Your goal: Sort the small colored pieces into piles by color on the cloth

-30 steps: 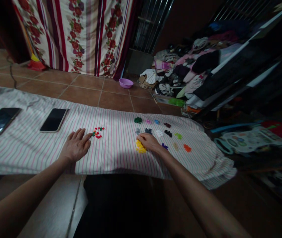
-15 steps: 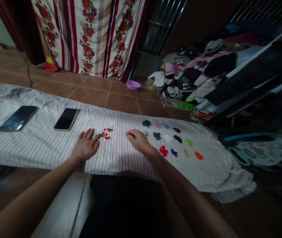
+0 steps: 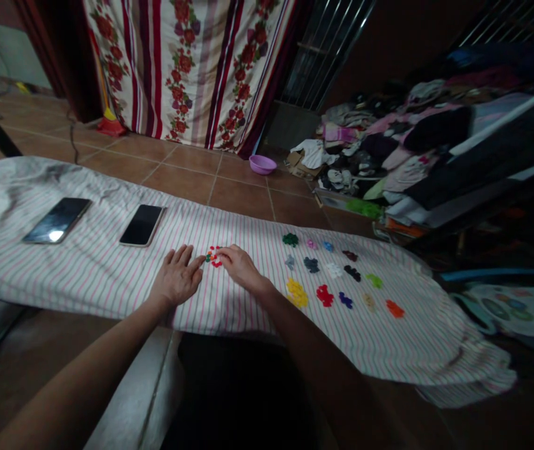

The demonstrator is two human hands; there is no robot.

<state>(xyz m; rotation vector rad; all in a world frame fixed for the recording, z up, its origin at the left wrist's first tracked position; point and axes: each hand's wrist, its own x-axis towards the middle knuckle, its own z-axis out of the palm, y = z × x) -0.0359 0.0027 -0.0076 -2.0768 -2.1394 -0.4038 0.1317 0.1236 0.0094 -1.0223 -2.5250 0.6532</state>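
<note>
My left hand (image 3: 179, 275) lies flat on the striped cloth (image 3: 243, 312), fingers spread, its forefinger at the edge of a small cluster of red, green and orange pieces (image 3: 215, 263). Over the right side of that cluster is my right hand (image 3: 239, 265), its thumb and fingertips pinched together; whatever they hold is too small to make out. Sorted by colour, little heaps lie to the right, among them a yellow heap (image 3: 297, 292), a red heap (image 3: 324, 295), a dark green heap (image 3: 290, 239), a white heap (image 3: 333, 270) and an orange heap (image 3: 395, 309).
Two phones, a larger phone (image 3: 57, 220) and a smaller phone (image 3: 142, 225), rest on the cloth at left. Beyond the cloth, a purple basin (image 3: 262, 165) stands on the tiled floor. Piled clothes (image 3: 379, 134) fill the back right, and a floral curtain (image 3: 192, 69) hangs behind.
My right hand has moved left to the cluster, uncovering the yellow heap. My left hand stays by the cluster. The whole view has shifted slightly.
</note>
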